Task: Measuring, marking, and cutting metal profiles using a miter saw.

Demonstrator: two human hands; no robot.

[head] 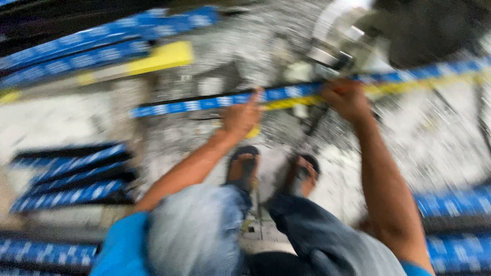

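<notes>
Head view, heavily blurred by motion. A long blue-wrapped strip with a yellow edge is shown held level above the floor, crossing the frame from left to upper right. The left hand is laid against the strip from below, fingers partly spread and one fingertip raised onto it. The right hand, further along the strip, is closed around it. Such a two-point hold is judged to keep the long piece from sagging. Below the strip, two sandalled feet are seen on the floor. Left of the strip, similar blue strips are stacked; more lie above it. No container can be made out.
</notes>
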